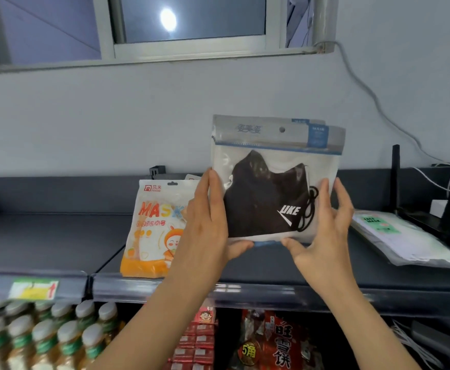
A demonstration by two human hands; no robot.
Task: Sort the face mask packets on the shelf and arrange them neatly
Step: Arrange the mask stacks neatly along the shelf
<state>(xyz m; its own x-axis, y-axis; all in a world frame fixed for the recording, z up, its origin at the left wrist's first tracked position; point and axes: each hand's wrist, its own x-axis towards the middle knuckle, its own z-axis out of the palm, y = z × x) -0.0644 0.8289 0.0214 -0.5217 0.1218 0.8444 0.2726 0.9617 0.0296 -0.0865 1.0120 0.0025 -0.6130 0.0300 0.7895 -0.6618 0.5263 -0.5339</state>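
- The black mask packet [269, 198] stands upright in the air above the shelf [45, 244], held between both hands at about the middle of the view.
- It is a clear pouch with a grey and blue header strip with a hang hole. A black fabric mask with a white logo and black ear loops shows inside.
- A second header peeks out behind its top right corner, so more than one packet seems to be held together. How many, I cannot tell.
- The left hand [208, 222] grips the packet's left edge, with the fingers up along the side and the thumb tucked under the bottom edge.
- The right hand [325, 236] grips the right edge in the same way, with its thumb under the bottom corner. The two hands are apart, one on each side.
- An orange and white mask packet [152, 231] stands upright on the shelf just to the left, partly hidden by the left hand.
- A flat pile of green-labelled mask packets [394, 236] lies on the shelf to the right, apart from the held one.
- A yellow price tag [34, 289] sits on the shelf's front rail.
- Below the shelf stand bottles [45, 337] on the left and red snack packs [280, 340] at the centre.
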